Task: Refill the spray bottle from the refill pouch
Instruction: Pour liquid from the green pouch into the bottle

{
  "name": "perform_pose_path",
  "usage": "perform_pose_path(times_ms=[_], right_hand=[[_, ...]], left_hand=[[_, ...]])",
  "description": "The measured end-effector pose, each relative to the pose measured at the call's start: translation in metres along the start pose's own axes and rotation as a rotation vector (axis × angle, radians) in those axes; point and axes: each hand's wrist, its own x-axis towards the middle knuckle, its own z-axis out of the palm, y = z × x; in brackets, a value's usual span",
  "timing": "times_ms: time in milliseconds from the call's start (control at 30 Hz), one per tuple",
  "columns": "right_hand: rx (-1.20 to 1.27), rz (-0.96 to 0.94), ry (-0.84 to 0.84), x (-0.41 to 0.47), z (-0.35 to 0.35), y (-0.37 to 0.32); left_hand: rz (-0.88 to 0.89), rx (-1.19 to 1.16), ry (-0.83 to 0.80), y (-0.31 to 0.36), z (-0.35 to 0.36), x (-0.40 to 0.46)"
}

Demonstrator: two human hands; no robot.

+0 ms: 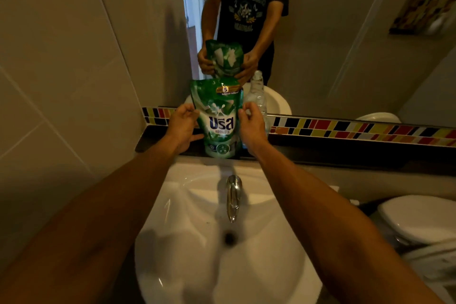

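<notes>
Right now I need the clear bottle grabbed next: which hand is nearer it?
Right. The right hand is at the refill pouch's right edge, directly in front of the clear bottle; the left hand is across the pouch.

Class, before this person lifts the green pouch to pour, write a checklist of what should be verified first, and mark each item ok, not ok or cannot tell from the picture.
1. Pouch upright on the dark ledge: ok.
2. Left hand and right hand flank the pouch, one at each side: ok.
3. Firm grip on the pouch: cannot tell; the fingers look loose at its edges.
4. Pouch opened for pouring: cannot tell.
5. Clear bottle within reach, just right of the pouch: ok.
6. Bottle top off: cannot tell; the picture is blurred there.
</notes>
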Motion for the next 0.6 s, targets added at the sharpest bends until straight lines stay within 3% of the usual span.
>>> perform_pose_path(times_ms=[600], right_hand=[[0.131, 0.107, -0.191, 0.023, 0.137, -0.011]], left_hand=[[0.079, -0.08, 0.284, 0.004, -0.109, 0.031]])
